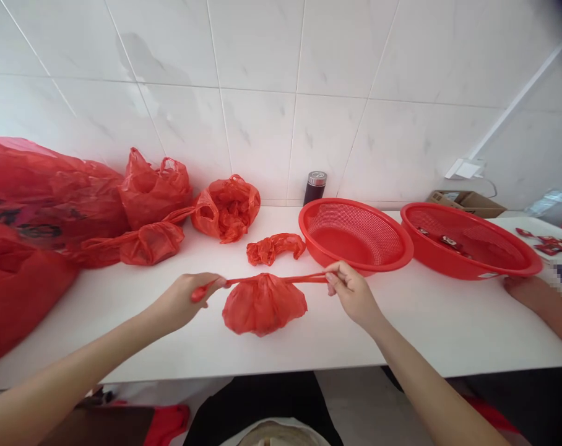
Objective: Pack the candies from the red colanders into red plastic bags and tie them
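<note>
A small filled red plastic bag (265,306) is in front of me over the white table, its top gathered and its two handles stretched out sideways. My left hand (192,297) is closed around the twisted left handle, with a bit of it poking out of the fist. Between thumb and fingers of my right hand (348,291) the right handle is pinched and pulled taut. What the bag contains is hidden by the plastic. Just behind it lies a crumpled red plastic bag (275,248), touched by neither hand.
Red plastic bags (155,192) crowd the left side. An empty red basket (355,238) stands behind my right hand. Farther right, another red basket (466,241) holds a few small packets, with a co-worker's arm (541,303) beside it. A dark flask (315,188) stands by the wall.
</note>
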Motion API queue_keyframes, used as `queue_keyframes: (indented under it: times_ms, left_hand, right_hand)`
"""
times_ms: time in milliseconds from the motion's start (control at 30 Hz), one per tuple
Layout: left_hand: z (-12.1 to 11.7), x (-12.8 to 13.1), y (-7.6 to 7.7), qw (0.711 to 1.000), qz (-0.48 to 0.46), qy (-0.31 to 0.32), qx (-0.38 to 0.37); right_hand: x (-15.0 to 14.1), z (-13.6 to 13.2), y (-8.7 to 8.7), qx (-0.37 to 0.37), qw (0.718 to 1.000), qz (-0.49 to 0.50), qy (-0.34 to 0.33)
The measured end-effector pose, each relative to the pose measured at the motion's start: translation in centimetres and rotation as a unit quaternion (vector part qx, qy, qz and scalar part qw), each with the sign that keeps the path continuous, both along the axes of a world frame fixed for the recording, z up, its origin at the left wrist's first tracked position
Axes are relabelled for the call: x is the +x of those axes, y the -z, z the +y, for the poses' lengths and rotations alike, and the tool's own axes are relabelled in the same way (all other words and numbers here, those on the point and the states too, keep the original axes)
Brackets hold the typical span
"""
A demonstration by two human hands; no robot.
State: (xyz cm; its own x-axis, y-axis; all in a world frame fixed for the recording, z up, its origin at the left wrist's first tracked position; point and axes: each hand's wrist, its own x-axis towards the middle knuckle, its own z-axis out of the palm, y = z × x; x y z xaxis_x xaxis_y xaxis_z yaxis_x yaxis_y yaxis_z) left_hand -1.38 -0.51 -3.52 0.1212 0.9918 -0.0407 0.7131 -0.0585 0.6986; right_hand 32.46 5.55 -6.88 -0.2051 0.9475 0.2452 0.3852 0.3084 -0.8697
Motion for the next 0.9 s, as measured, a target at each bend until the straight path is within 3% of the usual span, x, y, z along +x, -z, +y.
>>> queue_keyframes:
  times_ms: [100,167,200,300,400,567,667,900]
  left_hand:
    - [-1.2,-3.9,2.1,0.994,-0.015,-0.097,-0.041]
    - [-1.8,-4.8,2.5,0.992,0.014,-0.121,-0.035]
    - [-1.8,-4.6,2.6,0.994,0.031,-0.103,-0.019]
    - [-0.8,-2.3,2.7,0.998,0.005,-0.049,0.043]
    - [1.4,0.6,4.2,0.992,-0.037,-0.1,0.066]
    - [4.0,3.1,7.3,0.979,-0.019,-0.182,0.089]
    - [4.3,3.4,7.8,0.979,-0.006,-0.183,0.087]
    - [3.8,3.5,7.3,0.988,0.04,-0.138,0.052]
  right_hand:
    - [3.0,0.7,4.0,-0.02,0.998,0.004,0.066]
    - [3.1,0.1,5.1,-0.031,0.997,0.013,0.075]
    - [2.5,-0.5,5.1,-0.03,0.997,0.014,0.065]
    - [-1.9,-2.2,3.6,0.066,0.998,-0.005,0.012]
    - [-7.8,-1.8,2.1,0.177,0.98,-0.084,-0.044]
    - [-14.1,2.2,3.8,0.119,0.965,-0.233,-0.03]
    - [-14.4,3.1,5.3,0.124,0.957,-0.26,-0.033]
    - [-11.0,2.3,6.9,0.151,0.95,-0.267,-0.052]
